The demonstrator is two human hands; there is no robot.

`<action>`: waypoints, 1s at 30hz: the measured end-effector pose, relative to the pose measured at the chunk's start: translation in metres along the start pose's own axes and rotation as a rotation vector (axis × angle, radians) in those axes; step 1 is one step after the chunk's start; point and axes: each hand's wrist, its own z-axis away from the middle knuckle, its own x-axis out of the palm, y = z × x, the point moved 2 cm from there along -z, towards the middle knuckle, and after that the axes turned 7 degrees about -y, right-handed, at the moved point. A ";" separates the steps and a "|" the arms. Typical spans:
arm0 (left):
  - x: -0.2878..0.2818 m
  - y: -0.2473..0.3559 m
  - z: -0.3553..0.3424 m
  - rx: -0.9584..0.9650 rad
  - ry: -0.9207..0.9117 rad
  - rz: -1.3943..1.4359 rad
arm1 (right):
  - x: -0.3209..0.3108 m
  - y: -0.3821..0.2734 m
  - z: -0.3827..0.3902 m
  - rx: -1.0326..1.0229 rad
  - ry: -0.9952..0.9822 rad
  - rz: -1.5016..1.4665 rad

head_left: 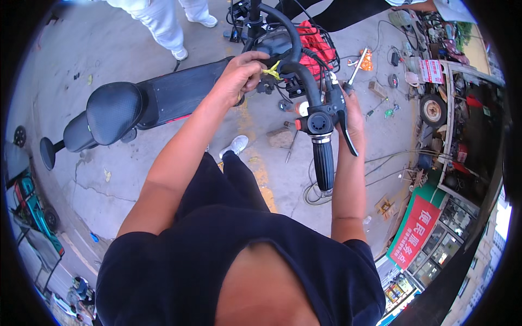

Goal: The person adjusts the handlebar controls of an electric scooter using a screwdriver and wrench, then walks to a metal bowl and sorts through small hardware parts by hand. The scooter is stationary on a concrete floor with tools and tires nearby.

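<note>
My left hand (242, 76) is closed beside a small yellow item (272, 69) at the scooter’s dark handlebar (304, 76); what it grips is unclear. My right hand (352, 111) is closed on a screwdriver (356, 69) with a long silver shaft, pointing up, behind the black brake lever (343, 130). The ribbed grip (323, 165) hangs below it. The scooter’s long deck (182, 89) and padded black seat (114, 111) lie to the left, and a red bag (315, 46) sits in the front basket.
Two people stand beyond the scooter, one in white trousers (157, 24), one in dark trousers (353, 13). A wheel (433, 110), loose tools, a brick (280, 137) and cables lie on the concrete. A cluttered bench and red banner (416, 231) are at right; vehicles are at far left.
</note>
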 end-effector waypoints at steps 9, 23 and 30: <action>0.006 0.021 -0.016 -0.023 -0.090 -0.565 | 0.073 0.137 0.055 -0.089 0.503 -0.267; 0.003 0.033 -0.023 0.045 -0.166 -0.885 | 0.163 0.118 -0.076 -0.418 0.755 -0.774; 0.004 0.033 -0.020 -0.011 -0.148 -0.669 | 0.164 0.127 -0.083 -0.507 0.729 -0.857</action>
